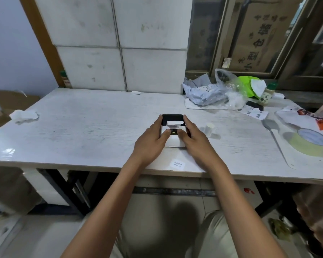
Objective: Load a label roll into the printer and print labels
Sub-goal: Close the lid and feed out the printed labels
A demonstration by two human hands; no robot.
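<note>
A small white label printer (pixel 173 140) with a black lid sits on the white table (pixel 82 127), a little right of centre. Its lid (pixel 172 118) stands raised at the back, and white label paper (pixel 173 124) shows inside. My left hand (pixel 151 140) grips the printer's left side, thumb on its top near a small lit button. My right hand (pixel 194 140) grips the right side, thumb on top as well. One printed label (pixel 177 164) lies near the table's front edge. A small white roll (pixel 208 129) stands just right of the printer.
Plastic bags and a green packet (pixel 222 90) pile up at the back right, beside a small bottle (pixel 267 94). A tape roll (pixel 309 141), a spoon-like tool (pixel 274 135) and printed slips (pixel 254 111) lie at the right. Crumpled tissue (pixel 24 115) sits far left.
</note>
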